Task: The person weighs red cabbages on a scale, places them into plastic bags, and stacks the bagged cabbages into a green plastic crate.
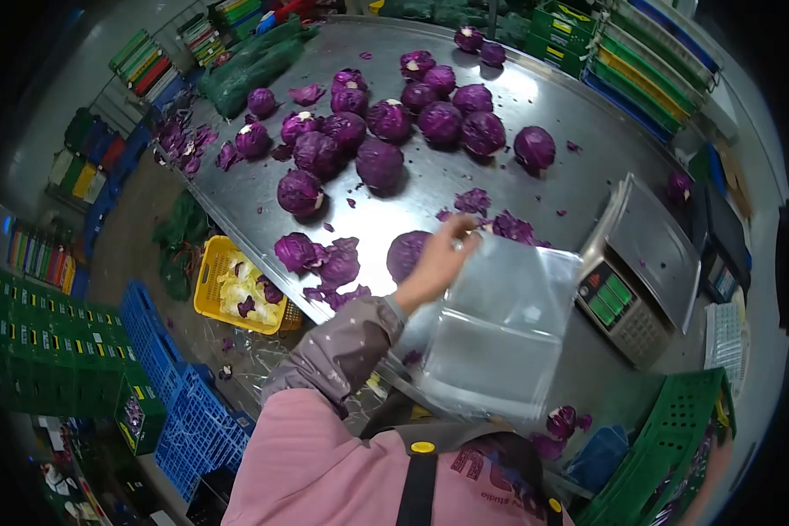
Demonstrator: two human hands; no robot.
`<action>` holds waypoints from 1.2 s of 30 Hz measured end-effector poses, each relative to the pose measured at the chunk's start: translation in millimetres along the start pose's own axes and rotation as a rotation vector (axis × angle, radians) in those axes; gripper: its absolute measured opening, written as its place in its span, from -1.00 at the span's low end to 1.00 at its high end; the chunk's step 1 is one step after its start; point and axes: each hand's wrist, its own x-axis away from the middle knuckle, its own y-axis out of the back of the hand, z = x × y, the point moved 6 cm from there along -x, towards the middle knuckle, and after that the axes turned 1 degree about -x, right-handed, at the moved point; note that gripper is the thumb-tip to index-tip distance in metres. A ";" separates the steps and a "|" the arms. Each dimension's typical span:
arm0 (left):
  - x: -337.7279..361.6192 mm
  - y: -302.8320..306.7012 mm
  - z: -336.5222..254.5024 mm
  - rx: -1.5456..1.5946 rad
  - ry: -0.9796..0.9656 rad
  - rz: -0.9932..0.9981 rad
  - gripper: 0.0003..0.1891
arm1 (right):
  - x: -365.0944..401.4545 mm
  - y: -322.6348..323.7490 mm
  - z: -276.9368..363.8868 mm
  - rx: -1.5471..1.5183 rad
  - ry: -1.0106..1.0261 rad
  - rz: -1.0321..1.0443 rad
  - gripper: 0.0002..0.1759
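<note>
My left hand has its fingers closed on the upper left corner of some clear plastic bags, which lie at the table's near edge. Just left of that hand sits a red cabbage, partly covered by it. At the far lower right, my right hand is a blur beside a green crate; its fingers cannot be made out. Many more red cabbages stand on the metal table, with loose purple leaves among them.
A digital scale stands right of the bags. At the table's left side is a yellow basket of pale leaves. Green netting lies at the back left. Stacked crates rise behind, and blue crates stand lower left.
</note>
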 end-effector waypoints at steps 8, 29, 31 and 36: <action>-132.7 203.5 107.7 -0.203 0.490 -0.601 -0.10 | 65.2 20.1 337.9 -0.465 0.360 0.126 -0.59; -43.1 74.8 -18.6 0.495 -0.189 0.451 -0.17 | 126.4 -34.6 698.7 -2.038 0.024 1.158 0.04; -43.9 81.9 -6.9 0.594 -0.081 0.370 -0.14 | 118.2 -27.4 678.7 -2.080 -0.077 1.023 -0.01; 2.8 84.1 56.9 -0.281 -0.111 0.257 -0.10 | 44.9 -6.5 582.7 -1.906 -0.164 0.463 -0.21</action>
